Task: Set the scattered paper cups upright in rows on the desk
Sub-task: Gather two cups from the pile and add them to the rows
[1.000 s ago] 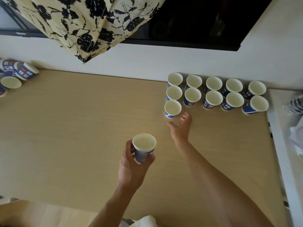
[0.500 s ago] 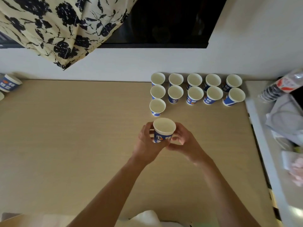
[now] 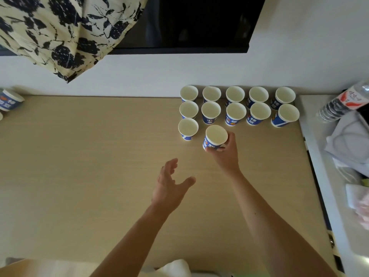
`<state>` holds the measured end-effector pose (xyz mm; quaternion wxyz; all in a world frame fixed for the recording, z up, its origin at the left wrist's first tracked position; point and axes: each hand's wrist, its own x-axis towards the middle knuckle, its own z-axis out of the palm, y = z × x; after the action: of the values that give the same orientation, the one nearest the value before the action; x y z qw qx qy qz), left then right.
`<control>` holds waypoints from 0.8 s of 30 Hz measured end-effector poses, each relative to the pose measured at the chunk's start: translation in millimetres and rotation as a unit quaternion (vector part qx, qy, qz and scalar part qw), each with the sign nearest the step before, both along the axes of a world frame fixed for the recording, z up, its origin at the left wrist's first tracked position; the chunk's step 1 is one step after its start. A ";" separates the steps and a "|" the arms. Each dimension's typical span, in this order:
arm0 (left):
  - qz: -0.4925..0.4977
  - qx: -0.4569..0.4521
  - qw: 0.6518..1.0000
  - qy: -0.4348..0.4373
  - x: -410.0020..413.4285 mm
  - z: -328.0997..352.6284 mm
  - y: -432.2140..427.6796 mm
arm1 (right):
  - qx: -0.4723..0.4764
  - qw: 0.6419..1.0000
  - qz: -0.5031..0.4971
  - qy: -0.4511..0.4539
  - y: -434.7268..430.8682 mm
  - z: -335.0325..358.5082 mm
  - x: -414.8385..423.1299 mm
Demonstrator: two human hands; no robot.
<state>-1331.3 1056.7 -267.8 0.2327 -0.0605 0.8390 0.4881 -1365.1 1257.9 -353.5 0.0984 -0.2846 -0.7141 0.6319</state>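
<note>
Your R hand (image 3: 225,154) grips a paper cup (image 3: 216,137), mouth up.
It's just right of the lone 3rd-row cup (image 3: 188,128), near side of the two five-cup rows (image 3: 235,112) on the desk (image 3: 79,156); L hand (image 3: 169,184) hovers, fingers spread, holding nothing.

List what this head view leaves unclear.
Head view:
1. Held cup: whether its base touches the desk; the right hand and the cup's own body hide it.
2. Left-edge cup: cut off by the frame, so remaining cups uncountable.
3. Back-row cups: prints hidden by the row in front.
</note>
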 end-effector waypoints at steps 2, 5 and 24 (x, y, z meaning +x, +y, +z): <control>0.013 -0.001 1.000 -0.003 3.6 -2.0 -6.6 | 0.028 1.000 -0.008 -0.010 1.2 -13.9 -11.1; 0.031 -0.003 1.000 -0.001 4.2 -4.0 -16.4 | 0.075 0.997 -0.009 -0.026 2.2 -27.9 -22.3; 0.053 -0.024 0.998 -0.007 4.8 -7.6 -34.3 | 0.110 0.993 -0.030 -0.033 6.8 -42.3 -47.3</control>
<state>-1326.5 1022.4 -275.5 0.2111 -0.1141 0.8443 0.4792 -1412.4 1264.7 -395.8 0.1246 -0.3141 -0.7733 0.5365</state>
